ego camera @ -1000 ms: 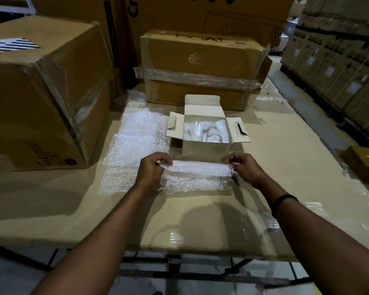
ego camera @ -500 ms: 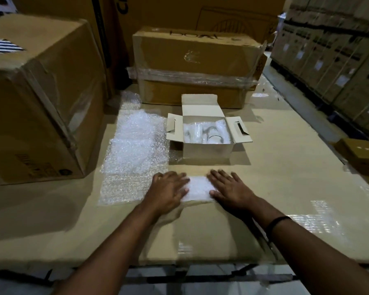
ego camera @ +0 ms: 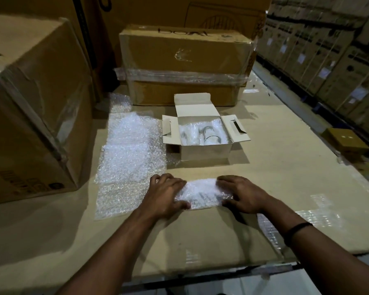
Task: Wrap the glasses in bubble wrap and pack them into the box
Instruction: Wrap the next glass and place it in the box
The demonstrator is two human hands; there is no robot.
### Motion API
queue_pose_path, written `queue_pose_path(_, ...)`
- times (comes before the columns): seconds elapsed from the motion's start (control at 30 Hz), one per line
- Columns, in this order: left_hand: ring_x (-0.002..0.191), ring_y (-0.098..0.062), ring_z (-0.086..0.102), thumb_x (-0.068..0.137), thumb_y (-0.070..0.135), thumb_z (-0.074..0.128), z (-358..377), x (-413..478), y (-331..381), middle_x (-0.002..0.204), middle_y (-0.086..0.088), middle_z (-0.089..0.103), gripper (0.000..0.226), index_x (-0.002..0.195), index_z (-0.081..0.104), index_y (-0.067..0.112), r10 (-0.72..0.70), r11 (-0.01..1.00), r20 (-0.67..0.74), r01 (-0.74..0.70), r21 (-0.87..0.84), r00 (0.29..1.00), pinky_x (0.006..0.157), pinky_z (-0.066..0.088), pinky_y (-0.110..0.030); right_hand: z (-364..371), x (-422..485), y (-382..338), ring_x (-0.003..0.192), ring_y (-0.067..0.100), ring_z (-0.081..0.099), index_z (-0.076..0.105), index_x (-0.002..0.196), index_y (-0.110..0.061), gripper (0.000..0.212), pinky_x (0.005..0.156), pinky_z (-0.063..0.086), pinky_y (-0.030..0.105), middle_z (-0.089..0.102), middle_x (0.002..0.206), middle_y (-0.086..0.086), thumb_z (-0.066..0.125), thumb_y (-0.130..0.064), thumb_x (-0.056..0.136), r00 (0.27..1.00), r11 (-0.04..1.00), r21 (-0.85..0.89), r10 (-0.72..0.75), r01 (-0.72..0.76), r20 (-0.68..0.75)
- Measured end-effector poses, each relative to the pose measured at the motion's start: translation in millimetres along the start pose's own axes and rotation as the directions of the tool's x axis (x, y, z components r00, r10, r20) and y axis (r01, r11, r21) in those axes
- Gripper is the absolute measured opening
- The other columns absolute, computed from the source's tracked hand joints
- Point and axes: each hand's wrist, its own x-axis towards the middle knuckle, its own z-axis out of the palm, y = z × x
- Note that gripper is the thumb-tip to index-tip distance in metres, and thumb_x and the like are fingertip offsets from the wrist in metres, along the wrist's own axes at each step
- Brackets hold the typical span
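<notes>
Palms had curled | left hand (ego camera: 168,194), right hand (ego camera: 244,195) clasped bundle (ego camera: 202,193) ends | judged light, fragile, slippery; lift by ends

Dim, warm light falls from above and ahead, so the white box (ego camera: 205,153) throws a soft shadow toward the viewer on the surface (ego camera: 275,167). The bubble wrap (ego camera: 132,150) glares nearly white. The left hand (ego camera: 168,194) and right hand (ego camera: 243,194) look slightly soft, and the wide lens bends the stacked cartons (ego camera: 339,60) at the right edge.
</notes>
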Motion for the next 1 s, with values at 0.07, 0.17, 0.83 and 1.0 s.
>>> queue_pose_path(0.07, 0.130, -0.017, 0.037, 0.081, 0.066, 0.056, 2, 4, 1, 0.139, 0.011, 0.053, 0.068, 0.138, 0.052, 0.028, 0.005, 1.000, -0.019, -0.004, 0.023, 1.000, 0.103, 0.013, -0.036, -5, 1, -4, 0.124, 0.025, 0.052, 0.060, 0.130, -0.018, 0.057, 0.102, 0.043, 0.036, 0.056, 0.136, 0.005, 0.062, -0.049, 0.083, 1.000, 1.000, -0.013, 0.020, -0.020, -0.007)
queue_pose_path(0.17, 0.114, -0.018, 0.052, 0.087, 0.046, 0.061, 0, 15, 5, 0.119, 0.010, 0.066, 0.038, 0.120, 0.067, 0.029, 0.049, 0.999, -0.084, -0.050, -0.009, 0.995, 0.096, 0.024, -0.036, -19, 10, -11, 0.116, 0.021, 0.056, 0.061, 0.128, -0.019, 0.047, 0.093, 0.044, 0.028, 0.062, 0.127, 0.001, 0.071, -0.028, 0.083, 0.993, 0.993, 0.024, 0.113, -0.114, 0.020)
queue_pose_path(0.83, 0.075, -0.026, 0.060, 0.071, 0.012, 0.074, -49, 99, 1, 0.081, -0.001, 0.070, 0.023, 0.092, 0.068, 0.019, -0.181, 0.983, -0.541, 0.148, -0.105, 0.821, 0.068, 0.041, -0.033, -147, 181, 27, 0.086, 0.028, 0.065, 0.071, 0.081, -0.012, 0.022, 0.076, 0.050, 0.031, 0.069, 0.092, 0.008, 0.058, 0.006, 0.084, 0.943, 0.988, 0.107, -0.074, 0.114, -0.324)
queue_pose_path(1.0, 0.093, -0.025, 0.054, 0.069, 0.027, 0.067, -55, 126, -4, 0.105, 0.001, 0.063, 0.017, 0.083, 0.074, 0.021, -0.143, 0.972, -0.424, 0.208, 0.112, 0.894, 0.079, 0.036, -0.037, -133, 228, 27, 0.097, 0.030, 0.063, 0.075, 0.101, -0.007, 0.019, 0.079, 0.045, 0.028, 0.068, 0.110, 0.012, 0.060, -0.002, 0.089, 0.949, 0.977, -0.097, -0.207, 0.189, -0.236)
